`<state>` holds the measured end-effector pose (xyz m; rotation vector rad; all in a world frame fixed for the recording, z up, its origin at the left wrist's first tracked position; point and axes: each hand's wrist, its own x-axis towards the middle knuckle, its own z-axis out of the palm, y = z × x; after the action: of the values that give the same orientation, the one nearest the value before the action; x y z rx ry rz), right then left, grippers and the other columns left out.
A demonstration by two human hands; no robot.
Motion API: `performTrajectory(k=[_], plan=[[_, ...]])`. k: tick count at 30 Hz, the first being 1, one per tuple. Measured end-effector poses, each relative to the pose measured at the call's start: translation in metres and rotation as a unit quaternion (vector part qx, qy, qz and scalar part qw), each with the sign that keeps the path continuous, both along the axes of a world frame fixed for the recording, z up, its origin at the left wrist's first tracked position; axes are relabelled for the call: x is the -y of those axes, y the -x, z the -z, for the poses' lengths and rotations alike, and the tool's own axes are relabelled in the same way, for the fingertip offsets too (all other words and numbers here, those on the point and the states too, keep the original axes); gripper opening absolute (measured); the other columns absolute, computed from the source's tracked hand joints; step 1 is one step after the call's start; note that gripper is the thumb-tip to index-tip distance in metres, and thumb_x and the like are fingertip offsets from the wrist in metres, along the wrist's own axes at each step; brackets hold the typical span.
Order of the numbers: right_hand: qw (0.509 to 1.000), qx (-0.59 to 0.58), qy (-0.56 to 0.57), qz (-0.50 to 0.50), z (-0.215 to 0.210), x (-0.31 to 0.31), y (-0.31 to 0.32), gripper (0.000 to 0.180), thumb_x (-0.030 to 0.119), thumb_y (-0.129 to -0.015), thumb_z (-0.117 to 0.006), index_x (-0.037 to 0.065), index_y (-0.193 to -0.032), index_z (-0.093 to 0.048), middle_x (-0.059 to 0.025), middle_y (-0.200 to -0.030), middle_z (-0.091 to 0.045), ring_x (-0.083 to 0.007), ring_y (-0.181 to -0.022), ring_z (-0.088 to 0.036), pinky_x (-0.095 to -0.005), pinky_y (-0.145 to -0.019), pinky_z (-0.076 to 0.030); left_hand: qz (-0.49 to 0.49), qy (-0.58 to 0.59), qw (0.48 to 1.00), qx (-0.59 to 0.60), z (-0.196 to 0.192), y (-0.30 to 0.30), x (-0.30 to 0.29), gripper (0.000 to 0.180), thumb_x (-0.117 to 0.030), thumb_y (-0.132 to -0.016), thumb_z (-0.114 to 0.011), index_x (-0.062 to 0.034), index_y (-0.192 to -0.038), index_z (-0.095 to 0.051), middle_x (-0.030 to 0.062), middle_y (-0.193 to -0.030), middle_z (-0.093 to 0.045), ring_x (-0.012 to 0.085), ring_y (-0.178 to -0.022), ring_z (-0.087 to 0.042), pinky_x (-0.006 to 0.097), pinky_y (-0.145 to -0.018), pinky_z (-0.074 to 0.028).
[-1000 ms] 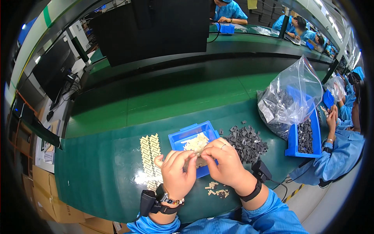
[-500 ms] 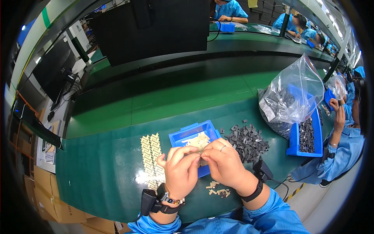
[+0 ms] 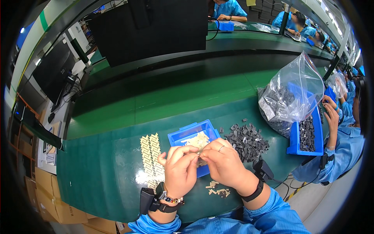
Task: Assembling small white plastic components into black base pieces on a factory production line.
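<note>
Over the near part of a blue bin (image 3: 183,134), my left hand (image 3: 180,168) and my right hand (image 3: 223,160) meet fingertip to fingertip. Both are closed in a pinch; whatever sits between the fingertips is too small and covered to make out. Cream-coloured flat pieces (image 3: 198,139) lie in the bin beyond my fingers. Left of my left hand are cream strips (image 3: 150,156) with a zigzag pattern. A heap of small dark grey plastic parts (image 3: 247,142) spreads to the right of my right hand. Cream and dark scraps (image 3: 218,191) lie below it, near my right wrist.
A clear plastic bag (image 3: 286,101) of dark parts leans against a second blue bin (image 3: 306,150) holding more of them. A black box with a cable (image 3: 263,170) stands by my right forearm. At the far right a co-worker's hands (image 3: 331,117) are busy. A large dark panel (image 3: 148,33) hangs at the back.
My hands keep almost the same place, still pinched together. At the right, the co-worker's hands have come down and closer to the bin.
</note>
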<state>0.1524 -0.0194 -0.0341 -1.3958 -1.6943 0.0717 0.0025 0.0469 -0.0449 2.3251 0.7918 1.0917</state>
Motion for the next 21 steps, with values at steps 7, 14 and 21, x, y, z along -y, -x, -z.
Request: performTrajectory(k=[7,14,21], plan=[[0.994,-0.039,-0.040,0.093,-0.001,-0.002,-0.011,0.014,-0.004,-0.073,-0.066,0.003,-0.084,-0.062,-0.0100,-0.082,-0.062,-0.0296,-0.075,-0.057,-0.0382,-0.068,-0.047,-0.061,0.005,0.998,0.021,0.001,0.002,-0.002,0.007,-0.006,-0.075,-0.069,-0.0112,-0.080,-0.068,-0.0012,-0.095,-0.067,0.0177,-0.088,-0.059,0.039,-0.088,-0.027],[0.997,-0.029,-0.040,0.063,-0.001,-0.002,-0.009,0.010,-0.005,-0.074,-0.066,0.002,-0.082,-0.063,-0.0097,-0.081,-0.062,-0.0292,-0.074,-0.058,-0.0374,-0.067,-0.048,-0.095,0.008,0.995,0.005,0.000,0.003,0.000,0.010,-0.003,-0.071,-0.071,-0.0111,-0.077,-0.070,-0.0003,-0.091,-0.068,0.0165,-0.083,-0.059,0.036,-0.088,-0.029],[0.998,-0.025,-0.036,0.053,-0.002,-0.001,-0.009,0.010,-0.004,-0.074,-0.067,0.001,-0.082,-0.064,-0.0097,-0.081,-0.062,-0.0286,-0.075,-0.058,-0.0369,-0.068,-0.048,-0.090,0.009,0.996,0.003,0.000,0.002,0.000,0.010,-0.007,-0.068,-0.075,-0.0121,-0.075,-0.070,-0.0001,-0.092,-0.068,0.0166,-0.083,-0.059,0.036,-0.089,-0.028]])
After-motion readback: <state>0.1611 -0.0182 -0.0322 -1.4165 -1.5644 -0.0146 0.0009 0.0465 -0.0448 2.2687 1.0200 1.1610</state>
